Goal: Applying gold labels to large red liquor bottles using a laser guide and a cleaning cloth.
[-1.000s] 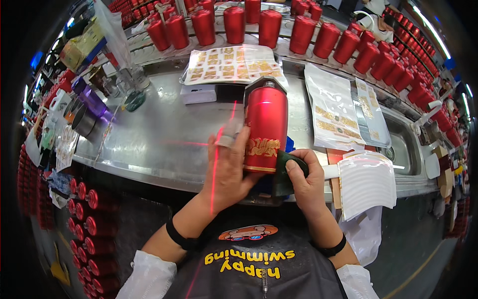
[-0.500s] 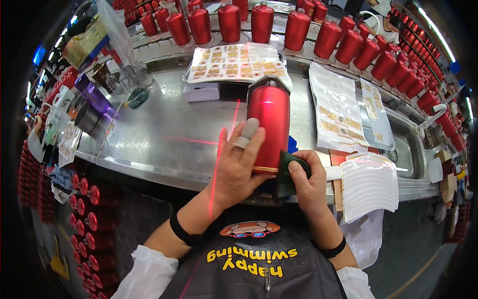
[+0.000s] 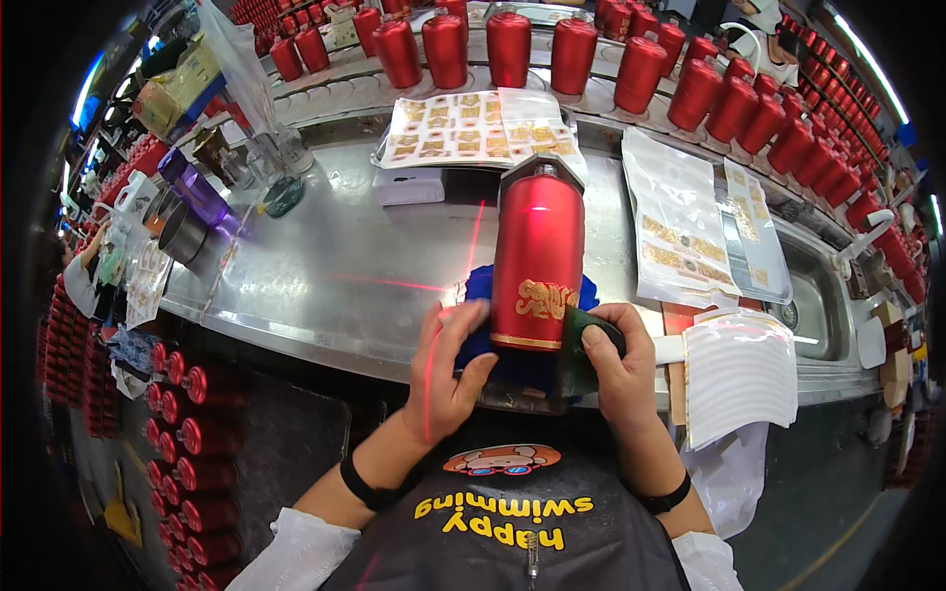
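A shiny red bottle (image 3: 537,236) lies in front of me, its neck end in a dark angular holder (image 3: 572,169). Near its gold-rimmed base it bears a gold decal (image 3: 542,299). My right hand (image 3: 628,366) pinches a dark green flat pad (image 3: 579,353) whose edge meets the bottle's lower right side. Off the bottle's left side, my left hand (image 3: 445,372) is open, fingers apart and partly blurred, holding nothing. Bunched blue cloth (image 3: 480,286) shows beneath and on both sides of the bottle.
Gold decal sheets (image 3: 448,128) lie behind the bottle, with more sheets (image 3: 680,222) to the right beside a sink (image 3: 823,305). White curved strips (image 3: 739,372) overhang the front edge. Red bottles (image 3: 508,49) line the conveyor. A purple bottle (image 3: 192,187) and metal cup (image 3: 181,236) stand left.
My left hand has come off the bottle to the left, uncovering the gold decal and blue cloth. My right hand keeps the green pad at the bottle. The whole view has shifted slightly.
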`<state>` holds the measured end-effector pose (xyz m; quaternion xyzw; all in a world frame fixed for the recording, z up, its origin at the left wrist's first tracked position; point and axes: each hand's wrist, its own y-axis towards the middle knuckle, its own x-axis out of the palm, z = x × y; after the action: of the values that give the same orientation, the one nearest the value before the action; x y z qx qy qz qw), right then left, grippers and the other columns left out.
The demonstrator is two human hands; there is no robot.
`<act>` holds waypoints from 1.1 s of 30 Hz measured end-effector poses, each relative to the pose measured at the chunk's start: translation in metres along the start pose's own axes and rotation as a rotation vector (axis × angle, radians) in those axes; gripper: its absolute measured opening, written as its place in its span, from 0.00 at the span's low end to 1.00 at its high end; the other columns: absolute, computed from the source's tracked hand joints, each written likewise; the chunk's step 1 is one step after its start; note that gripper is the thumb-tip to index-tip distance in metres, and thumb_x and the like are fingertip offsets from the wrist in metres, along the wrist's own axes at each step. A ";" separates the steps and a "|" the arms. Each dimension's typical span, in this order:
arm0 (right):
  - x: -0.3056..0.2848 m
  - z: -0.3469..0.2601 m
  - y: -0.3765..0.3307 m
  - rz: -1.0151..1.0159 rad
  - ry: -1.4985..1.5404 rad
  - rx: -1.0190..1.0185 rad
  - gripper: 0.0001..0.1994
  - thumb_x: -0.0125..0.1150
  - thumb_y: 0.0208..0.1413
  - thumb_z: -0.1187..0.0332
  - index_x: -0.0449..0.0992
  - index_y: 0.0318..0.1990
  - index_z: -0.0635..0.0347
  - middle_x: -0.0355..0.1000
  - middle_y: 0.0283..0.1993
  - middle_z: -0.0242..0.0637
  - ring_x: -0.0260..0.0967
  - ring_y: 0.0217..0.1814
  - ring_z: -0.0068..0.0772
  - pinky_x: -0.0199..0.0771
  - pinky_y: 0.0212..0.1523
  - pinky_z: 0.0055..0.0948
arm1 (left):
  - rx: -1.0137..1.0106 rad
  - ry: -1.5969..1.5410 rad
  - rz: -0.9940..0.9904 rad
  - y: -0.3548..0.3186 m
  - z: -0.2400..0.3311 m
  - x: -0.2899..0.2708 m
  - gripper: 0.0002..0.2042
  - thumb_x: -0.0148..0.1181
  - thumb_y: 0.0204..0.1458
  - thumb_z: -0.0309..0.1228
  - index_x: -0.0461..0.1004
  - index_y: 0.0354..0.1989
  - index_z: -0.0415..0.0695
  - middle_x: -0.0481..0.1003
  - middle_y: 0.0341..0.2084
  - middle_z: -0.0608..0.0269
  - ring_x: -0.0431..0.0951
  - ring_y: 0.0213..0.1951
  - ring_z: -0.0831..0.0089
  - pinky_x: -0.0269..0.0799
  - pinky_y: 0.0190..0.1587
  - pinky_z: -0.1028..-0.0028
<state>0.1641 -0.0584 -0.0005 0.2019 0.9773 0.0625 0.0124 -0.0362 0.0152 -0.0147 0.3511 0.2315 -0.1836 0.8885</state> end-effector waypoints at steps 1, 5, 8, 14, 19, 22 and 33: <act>0.000 0.001 0.000 0.007 0.031 -0.003 0.07 0.58 0.59 0.70 0.71 0.41 0.63 0.70 0.31 0.28 0.64 0.33 0.15 0.67 0.35 0.19 | -0.011 -0.040 0.048 -0.007 0.004 -0.001 0.25 0.61 0.54 0.31 0.65 0.57 0.33 0.73 0.48 0.44 0.70 0.54 0.47 0.52 0.64 0.52; 0.001 0.003 0.001 0.007 0.063 0.003 0.07 0.58 0.59 0.70 0.71 0.41 0.63 0.70 0.32 0.28 0.65 0.33 0.15 0.68 0.36 0.19 | 0.074 -0.098 0.158 -0.008 0.012 -0.001 0.15 0.58 0.54 0.23 0.71 0.51 0.36 0.76 0.42 0.52 0.75 0.47 0.57 0.59 0.62 0.57; 0.001 0.004 0.002 0.010 0.035 -0.008 0.07 0.57 0.59 0.70 0.71 0.41 0.63 0.70 0.32 0.28 0.65 0.33 0.15 0.68 0.36 0.19 | 0.261 0.013 0.107 0.008 0.017 0.001 0.16 0.59 0.50 0.21 0.72 0.49 0.39 0.77 0.40 0.57 0.75 0.48 0.61 0.60 0.62 0.58; 0.003 0.003 0.002 0.016 0.019 -0.022 0.07 0.57 0.59 0.70 0.71 0.41 0.63 0.70 0.31 0.28 0.64 0.33 0.16 0.67 0.35 0.19 | 0.417 0.212 0.035 0.020 0.020 0.006 0.24 0.63 0.43 0.20 0.73 0.53 0.43 0.77 0.43 0.57 0.73 0.53 0.61 0.54 0.66 0.56; 0.004 0.000 0.003 -0.031 -0.049 -0.025 0.07 0.59 0.58 0.70 0.72 0.41 0.63 0.70 0.30 0.28 0.64 0.31 0.16 0.67 0.33 0.20 | -0.016 -0.002 0.027 0.011 -0.001 0.005 0.29 0.63 0.53 0.29 0.62 0.64 0.40 0.68 0.57 0.46 0.68 0.60 0.54 0.57 0.64 0.56; 0.004 0.000 0.005 -0.014 -0.107 -0.057 0.09 0.60 0.57 0.68 0.72 0.41 0.63 0.70 0.28 0.31 0.65 0.31 0.18 0.68 0.33 0.23 | -0.132 -0.208 -0.023 0.009 -0.006 0.005 0.32 0.59 0.58 0.39 0.56 0.66 0.35 0.70 0.55 0.48 0.71 0.57 0.63 0.64 0.60 0.66; -0.143 -0.020 0.044 0.126 -0.816 -0.373 0.18 0.47 0.47 0.88 0.78 0.42 0.64 0.64 0.64 0.51 0.67 0.62 0.45 0.70 0.55 0.31 | 0.033 0.092 -0.073 0.027 -0.011 0.008 0.39 0.64 0.53 0.44 0.54 0.67 0.34 0.62 0.63 0.44 0.61 0.65 0.51 0.50 0.67 0.59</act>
<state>0.3119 -0.0770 0.0245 0.2632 0.8502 0.1536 0.4292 -0.0192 0.0395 -0.0118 0.3650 0.2818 -0.2033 0.8637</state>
